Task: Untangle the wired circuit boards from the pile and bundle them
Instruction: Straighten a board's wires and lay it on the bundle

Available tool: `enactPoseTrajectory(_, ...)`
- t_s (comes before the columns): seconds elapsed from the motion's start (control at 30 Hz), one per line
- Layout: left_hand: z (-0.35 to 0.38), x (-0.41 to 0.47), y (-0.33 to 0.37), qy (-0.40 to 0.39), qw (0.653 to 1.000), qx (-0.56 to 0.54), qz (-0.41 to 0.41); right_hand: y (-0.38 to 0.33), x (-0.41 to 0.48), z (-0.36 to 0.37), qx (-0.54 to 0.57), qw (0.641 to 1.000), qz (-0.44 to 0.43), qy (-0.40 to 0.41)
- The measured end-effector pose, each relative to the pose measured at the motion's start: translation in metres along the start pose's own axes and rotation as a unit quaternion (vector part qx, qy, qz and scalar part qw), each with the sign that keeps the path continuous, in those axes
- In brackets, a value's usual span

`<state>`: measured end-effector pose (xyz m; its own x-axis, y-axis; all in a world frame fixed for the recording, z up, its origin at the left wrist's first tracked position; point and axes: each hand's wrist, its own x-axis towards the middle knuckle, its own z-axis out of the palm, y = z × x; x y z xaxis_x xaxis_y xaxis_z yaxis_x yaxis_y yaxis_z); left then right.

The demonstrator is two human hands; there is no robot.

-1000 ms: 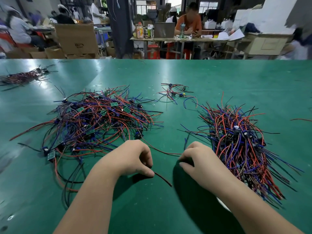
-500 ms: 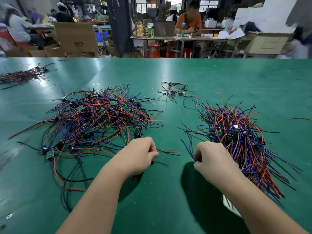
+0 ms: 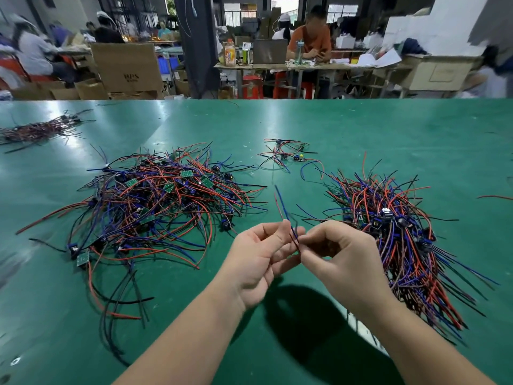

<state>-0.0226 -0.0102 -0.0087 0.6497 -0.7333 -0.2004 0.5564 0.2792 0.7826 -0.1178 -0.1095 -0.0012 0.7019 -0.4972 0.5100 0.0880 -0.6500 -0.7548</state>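
Blue-and-red wires (image 3: 281,202) pinched by left hand (image 3: 258,262) and right hand (image 3: 344,259), ends above the grip. Risks slipping free if pinch slackens.

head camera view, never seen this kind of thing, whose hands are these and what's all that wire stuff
No machine here: a person wears one camera on the head, looking forward and down, so both arms are their own. The left hand and right hand meet above a green table, pinching a few thin red and blue wires whose ends stick up. At left lies a tangled pile of wires with small green boards; at right, a heap with wires running mostly one way. A small cluster lies farther back, another bundle far left.
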Motion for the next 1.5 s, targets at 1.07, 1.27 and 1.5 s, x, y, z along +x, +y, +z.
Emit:
enactPoseTrajectory(1.07, -0.031, 0.007, 0.004, 0.098, 0.733, 0.628, 0.243, 0.020, 0.174, 0.015, -0.363, 0.900, 0.112, -0.213)
enactPoseTrajectory(1.27, -0.034, 0.008, 0.005, 0.121, 0.647, 0.729, 0.188, 0.018, 0.124, 0.092, -0.244, 0.918, 0.023, -0.311)
enactPoseTrajectory(1.5, -0.039, 0.008, 0.007, 0.129, 0.625, 0.754, 0.155, 0.008, 0.114, 0.127, -0.230, 0.930, -0.010, -0.286)
